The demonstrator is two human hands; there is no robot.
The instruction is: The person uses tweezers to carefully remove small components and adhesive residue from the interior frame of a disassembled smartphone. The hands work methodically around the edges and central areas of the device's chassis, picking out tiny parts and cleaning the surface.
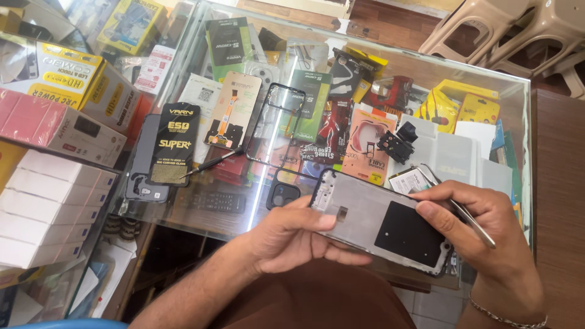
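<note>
My left hand (292,234) grips the near left edge of an opened phone frame (372,213), a grey metal plate with a black square patch, held just above the glass counter (244,219). My right hand (481,225) rests on the frame's right end and pinches metal tweezers (472,220), whose tip points toward the frame's upper right edge. A black phone back cover with a camera cutout (283,195) lies just left of the frame.
On the glass lie a screwdriver (213,162), a black screen-guard packet (173,143), an empty black phone bezel (277,122), a display part (231,109) and a small black component (396,145). Stacked boxes (49,207) stand at the left. Plastic stools (506,30) are behind.
</note>
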